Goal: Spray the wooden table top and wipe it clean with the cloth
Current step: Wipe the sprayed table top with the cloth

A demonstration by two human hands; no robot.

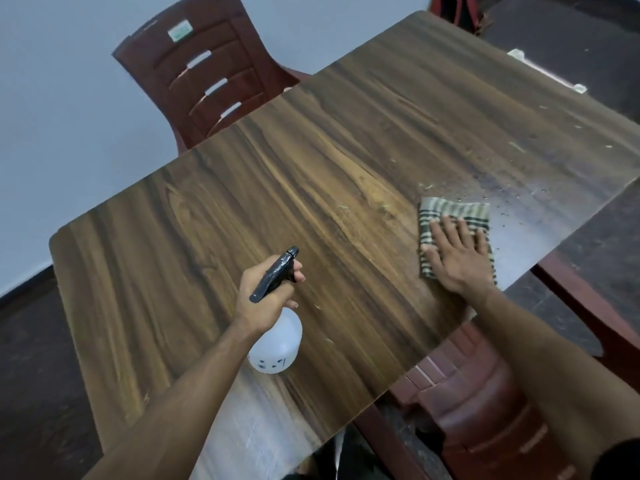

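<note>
The wooden table top [329,174] fills the middle of the head view. My left hand [266,292] grips the black trigger head of a white spray bottle [277,344], held just above the near part of the table. My right hand [457,254] presses flat with straight fingers on a folded green-and-beige striped cloth [450,211] near the table's right edge. Small crumbs and droplets speckle the wood [502,199] to the right of the cloth and further back.
A dark red plastic chair [207,71] stands at the far side of the table. Another red chair [478,393] sits under the near right edge. A dark surface with a white strip [547,72] lies at the far right.
</note>
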